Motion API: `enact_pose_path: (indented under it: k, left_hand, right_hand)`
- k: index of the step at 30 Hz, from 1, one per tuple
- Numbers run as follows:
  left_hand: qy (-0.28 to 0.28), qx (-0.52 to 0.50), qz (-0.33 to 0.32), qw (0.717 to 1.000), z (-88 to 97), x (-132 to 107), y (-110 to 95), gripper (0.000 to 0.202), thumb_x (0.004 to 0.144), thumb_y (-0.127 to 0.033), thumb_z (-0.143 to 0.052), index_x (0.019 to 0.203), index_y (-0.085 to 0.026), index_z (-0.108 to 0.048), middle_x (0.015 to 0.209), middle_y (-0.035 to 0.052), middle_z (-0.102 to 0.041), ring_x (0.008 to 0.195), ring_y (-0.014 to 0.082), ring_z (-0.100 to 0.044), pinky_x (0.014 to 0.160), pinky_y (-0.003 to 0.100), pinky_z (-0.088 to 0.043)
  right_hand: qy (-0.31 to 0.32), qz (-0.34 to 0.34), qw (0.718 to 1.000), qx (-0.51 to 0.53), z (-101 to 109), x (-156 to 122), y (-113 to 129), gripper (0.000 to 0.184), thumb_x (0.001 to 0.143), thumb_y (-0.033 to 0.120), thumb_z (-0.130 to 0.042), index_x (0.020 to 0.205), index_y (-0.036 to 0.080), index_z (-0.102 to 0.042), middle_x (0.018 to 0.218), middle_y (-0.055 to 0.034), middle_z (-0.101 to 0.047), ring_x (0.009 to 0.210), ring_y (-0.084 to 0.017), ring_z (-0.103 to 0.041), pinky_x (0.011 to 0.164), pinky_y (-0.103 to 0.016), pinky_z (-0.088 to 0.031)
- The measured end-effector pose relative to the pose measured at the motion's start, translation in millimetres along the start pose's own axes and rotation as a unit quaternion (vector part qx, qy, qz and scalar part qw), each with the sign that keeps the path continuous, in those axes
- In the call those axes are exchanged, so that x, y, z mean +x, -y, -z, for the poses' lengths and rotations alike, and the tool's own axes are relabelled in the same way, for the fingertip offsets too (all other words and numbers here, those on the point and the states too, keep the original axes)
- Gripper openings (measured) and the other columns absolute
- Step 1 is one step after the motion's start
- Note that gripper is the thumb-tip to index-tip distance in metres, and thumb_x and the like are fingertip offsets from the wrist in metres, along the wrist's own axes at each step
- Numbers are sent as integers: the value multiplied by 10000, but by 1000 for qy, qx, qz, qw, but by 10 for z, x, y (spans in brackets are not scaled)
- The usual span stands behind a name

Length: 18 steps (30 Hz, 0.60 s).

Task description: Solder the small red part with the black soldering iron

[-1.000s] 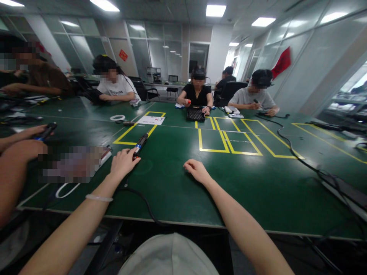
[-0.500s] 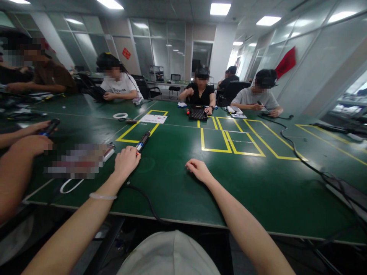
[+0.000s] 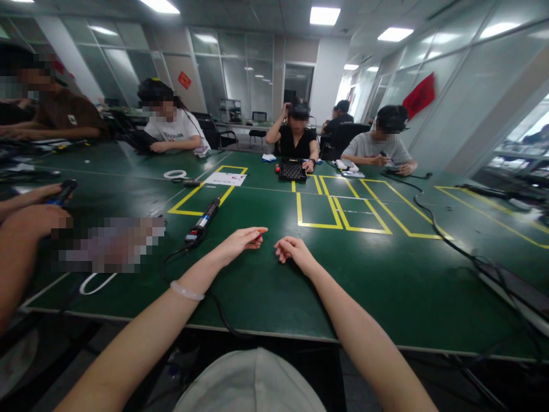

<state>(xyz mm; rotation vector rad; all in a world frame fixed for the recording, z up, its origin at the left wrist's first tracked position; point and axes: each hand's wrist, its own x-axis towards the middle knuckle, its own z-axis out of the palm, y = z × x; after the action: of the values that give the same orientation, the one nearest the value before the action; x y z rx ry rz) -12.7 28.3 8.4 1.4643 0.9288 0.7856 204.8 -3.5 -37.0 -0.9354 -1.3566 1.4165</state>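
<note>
My left hand (image 3: 239,241) reaches out over the green table (image 3: 351,274) and pinches a small red-orange object (image 3: 259,231) at its fingertips. My right hand (image 3: 293,252) rests on the table just to the right of it, fingers curled, a small gap between the two hands. A black electric screwdriver (image 3: 202,223) with a blue band lies on the table to the left of my left hand, untouched, its cable trailing toward the near table edge.
Yellow tape rectangles (image 3: 343,209) mark the table. A black tray (image 3: 293,170) sits before a person opposite. Other people sit around the far side. A neighbour's hands hold a tool (image 3: 60,193) at the left. Cables (image 3: 433,220) run along the right.
My left hand left the screwdriver and moved right toward my right hand, now pinching a small red-orange piece. The right hand stayed put.
</note>
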Motion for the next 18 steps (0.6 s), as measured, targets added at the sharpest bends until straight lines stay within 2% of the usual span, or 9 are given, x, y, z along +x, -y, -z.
enact_pose_path:
  k: [3, 6, 9, 12, 14, 16, 18]
  left_hand:
    - [19, 78, -47, 996, -160, -12, 57, 492, 836, -449, -624, 1223, -148, -588, 942, 53, -669, 876, 166, -637, 863, 339, -494]
    - [21, 198, -114, 973, -215, -49, 103, 349, 867, -421, -595, 1113, -173, -599, 980, 51, -681, 902, 177, -643, 849, 325, -488]
    - [24, 322, -171, 931, -238, -90, 109, 246, 899, -404, -552, 1010, -198, -629, 980, 40, -681, 911, 184, -630, 840, 313, -470]
    - [9, 429, -208, 879, -266, -126, 97, 250, 927, -414, -512, 965, -206, -644, 956, 44, -669, 919, 197, -611, 840, 321, -449]
    - [7, 469, -217, 856, -283, -144, 92, 268, 940, -429, -493, 971, -209, -642, 981, 50, -669, 950, 207, -605, 857, 332, -437]
    - [19, 481, -215, 849, -286, -150, 86, 293, 938, -464, -492, 988, -215, -637, 1011, 51, -672, 974, 212, -604, 871, 337, -432]
    - [37, 474, -209, 855, -257, -143, 75, 343, 917, -521, -513, 1030, -220, -634, 1040, 51, -668, 992, 213, -603, 878, 331, -438]
  right_hand:
    - [3, -10, 1000, 28, -21, -20, 21, 395, 800, 524, -657, 912, 147, -615, 717, -17, -654, 517, -100, -600, 464, -216, -502]
    - [-4, -19, 999, 35, -38, -15, -3, 419, 769, 523, -701, 940, 162, -572, 755, -15, -664, 532, -107, -617, 453, -220, -517]
    - [4, -13, 1000, 14, -43, 5, -56, 427, 741, 509, -733, 920, 168, -550, 751, -5, -659, 540, -109, -627, 429, -206, -510]
    - [15, 4, 1000, -22, -39, 22, -103, 400, 721, 463, -760, 883, 165, -547, 670, 19, -633, 508, -102, -604, 392, -181, -471]
    - [18, 9, 999, -36, -37, 27, -121, 373, 719, 429, -763, 875, 163, -552, 629, 30, -620, 484, -94, -580, 379, -173, -454]
    - [20, 7, 999, -42, -35, 29, -130, 349, 726, 401, -757, 889, 160, -564, 639, 25, -632, 484, -89, -572, 381, -171, -453]
    - [21, 8, 999, -41, -30, 31, -134, 348, 725, 377, -755, 929, 156, -579, 687, 13, -651, 500, -87, -578, 385, -169, -455]
